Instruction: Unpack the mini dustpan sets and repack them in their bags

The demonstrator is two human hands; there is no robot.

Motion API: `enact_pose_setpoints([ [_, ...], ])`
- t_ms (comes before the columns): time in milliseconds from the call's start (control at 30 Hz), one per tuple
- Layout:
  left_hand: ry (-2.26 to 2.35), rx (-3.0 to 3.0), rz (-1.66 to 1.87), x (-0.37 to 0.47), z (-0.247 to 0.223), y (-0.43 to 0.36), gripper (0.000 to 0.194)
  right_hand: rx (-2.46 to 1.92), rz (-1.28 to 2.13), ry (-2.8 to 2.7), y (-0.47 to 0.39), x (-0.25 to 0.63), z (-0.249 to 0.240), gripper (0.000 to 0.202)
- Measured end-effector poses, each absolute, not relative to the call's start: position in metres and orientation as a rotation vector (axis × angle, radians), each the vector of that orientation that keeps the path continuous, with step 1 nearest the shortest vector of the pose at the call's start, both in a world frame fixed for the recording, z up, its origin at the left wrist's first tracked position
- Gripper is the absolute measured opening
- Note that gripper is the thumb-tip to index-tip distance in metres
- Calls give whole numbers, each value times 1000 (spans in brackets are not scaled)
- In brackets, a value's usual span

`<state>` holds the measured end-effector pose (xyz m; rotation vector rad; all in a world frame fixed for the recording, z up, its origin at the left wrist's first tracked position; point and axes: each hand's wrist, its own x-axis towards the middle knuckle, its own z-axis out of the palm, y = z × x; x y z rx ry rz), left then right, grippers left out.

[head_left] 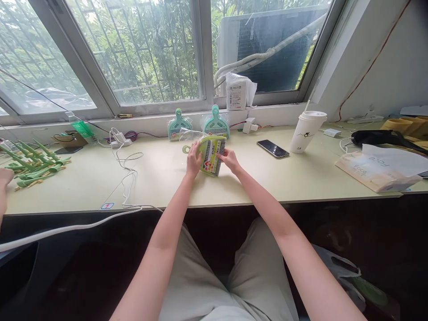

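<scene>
A small yellow-green dustpan-and-brush set (211,154) with a printed label, partly in a clear plastic bag (190,134), lies on the pale desk (160,178) in front of me. My left hand (193,158) grips its left side. My right hand (228,159) holds its right edge. Two teal dustpan sets in clear wrap (179,124) (216,122) lean against the window sill just behind.
A black phone (273,148) and a white lidded cup (306,131) stand to the right. A tissue pack (374,171) lies far right. Green plastic sticks (31,165) pile at the left. White cables (127,169) cross the desk. A person's hand (4,187) shows at the left edge.
</scene>
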<state>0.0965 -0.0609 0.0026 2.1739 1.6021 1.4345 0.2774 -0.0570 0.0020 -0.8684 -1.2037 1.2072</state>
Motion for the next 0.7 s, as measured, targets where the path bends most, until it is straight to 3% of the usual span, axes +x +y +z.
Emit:
enact_pose_setpoints([
  [233,1531,2202,1570,120,12,-83,49,-821,1303,-1003,-52,271,-10,13],
  [400,1692,1269,2090,105,15,-75,74,-760,1332,-907,-49,271,-10,15],
  [567,1018,996,1594,100,9,-57,58,-705,1328,-865,-48,274,-8,14],
  [700,828,1099,1239,114,1,-59,50,-686,1302,-789,-45,277,-8,12],
])
